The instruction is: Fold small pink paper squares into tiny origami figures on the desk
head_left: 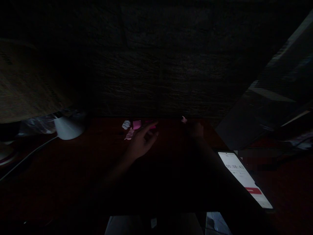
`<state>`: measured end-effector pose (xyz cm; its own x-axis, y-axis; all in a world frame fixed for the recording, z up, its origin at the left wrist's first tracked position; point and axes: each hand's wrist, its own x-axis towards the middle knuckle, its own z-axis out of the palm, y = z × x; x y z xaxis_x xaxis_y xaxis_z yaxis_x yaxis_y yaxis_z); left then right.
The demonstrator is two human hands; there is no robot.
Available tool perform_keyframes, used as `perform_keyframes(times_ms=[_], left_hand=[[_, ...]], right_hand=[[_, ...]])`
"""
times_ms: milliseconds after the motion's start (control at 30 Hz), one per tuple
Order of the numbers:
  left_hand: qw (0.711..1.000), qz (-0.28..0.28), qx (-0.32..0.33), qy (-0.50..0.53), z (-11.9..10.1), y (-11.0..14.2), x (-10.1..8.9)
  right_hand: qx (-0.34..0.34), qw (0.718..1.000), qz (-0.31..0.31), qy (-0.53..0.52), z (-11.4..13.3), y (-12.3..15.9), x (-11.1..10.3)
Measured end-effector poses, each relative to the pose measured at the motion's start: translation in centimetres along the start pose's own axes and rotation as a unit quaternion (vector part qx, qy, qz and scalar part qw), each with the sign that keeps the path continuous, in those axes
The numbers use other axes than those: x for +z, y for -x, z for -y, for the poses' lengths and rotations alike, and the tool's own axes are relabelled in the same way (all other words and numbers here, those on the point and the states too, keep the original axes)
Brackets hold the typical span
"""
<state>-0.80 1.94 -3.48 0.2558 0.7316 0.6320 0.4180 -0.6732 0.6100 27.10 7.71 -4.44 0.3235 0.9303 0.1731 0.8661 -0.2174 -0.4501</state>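
The scene is very dark. My left hand point(141, 141) reaches forward over the dark red table point(80, 169), fingers stretched and apart, the index finger touching or just over a bright pink object point(152, 125). Small crumpled pieces lie just left of it: a white one point(126, 124), a pink one point(136, 124) and a pale pink one point(129, 134). My right hand point(196, 130) rests further right in deep shadow, near a small pink bit point(184, 119). Its fingers cannot be made out.
A lit phone point(244, 179) showing a timer lies at the right beside my right arm. A white lamp base point(68, 128) with a cable point(26, 156) stands at the left. A dark wall point(156, 65) rises behind the table.
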Motion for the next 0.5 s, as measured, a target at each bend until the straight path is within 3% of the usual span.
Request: perform_keyframes(times_ms=[500], left_hand=[[1.0, -0.004, 0.015, -0.012, 0.09, 0.01, -0.02]], right_hand=[[-0.002, 1.0, -0.018, 0.026, -0.22, -0.31, 0.47]])
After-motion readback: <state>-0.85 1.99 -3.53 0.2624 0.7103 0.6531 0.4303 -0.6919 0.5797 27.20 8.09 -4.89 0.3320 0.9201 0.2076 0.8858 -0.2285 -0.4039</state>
